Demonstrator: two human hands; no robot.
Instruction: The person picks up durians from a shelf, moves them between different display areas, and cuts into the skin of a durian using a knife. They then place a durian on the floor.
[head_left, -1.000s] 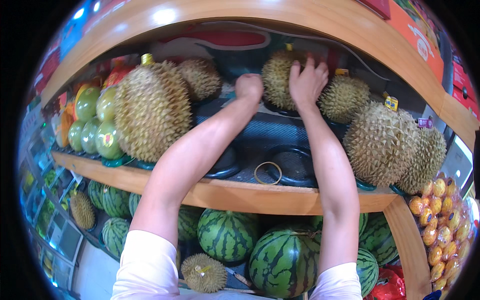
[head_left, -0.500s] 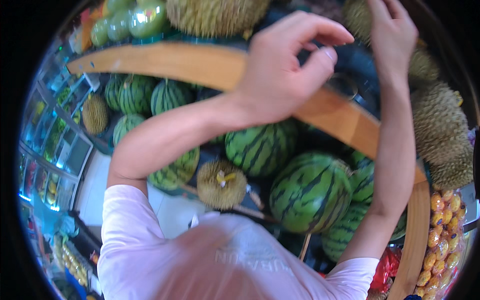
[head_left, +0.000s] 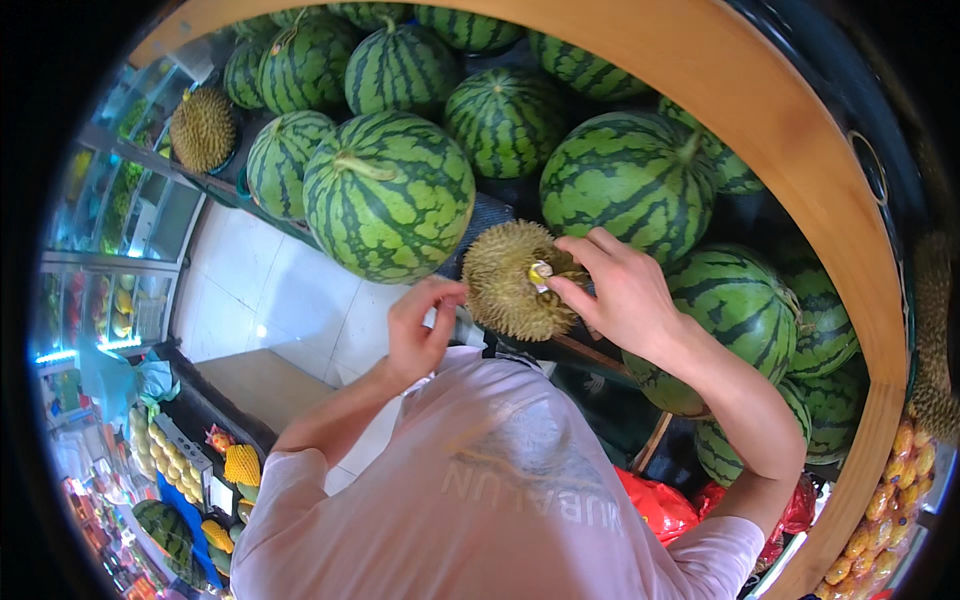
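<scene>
A round, spiky yellow-brown durian (head_left: 500, 285) rests in front of my body, its short stem carrying a yellow and white tag (head_left: 540, 276). Over its right side reaches my right hand (head_left: 625, 295); thumb and forefinger are spread apart on either side of the tagged stem, while the other fingers are partly hidden. My left hand (head_left: 415, 325) is at the durian's left edge, fingers curled in and fingertips close to the spines. Whether something small is pinched there is too small to tell. A large striped watermelon (head_left: 390, 200) lies just beyond my left hand.
Several more watermelons (head_left: 630, 180) crowd the dark stand, bordered by a curved wooden rim (head_left: 780, 110). Another durian (head_left: 203, 130) sits at far left. Bagged orange-yellow fruit (head_left: 880, 510) lies outside the rim at right. White floor tiles (head_left: 270, 270) and lit glass cases (head_left: 130, 220) are at left.
Both hands have come down and back toward my body, from above the wooden rim to the durian. The view has shifted, and the durians beyond the rim have mostly left it.
</scene>
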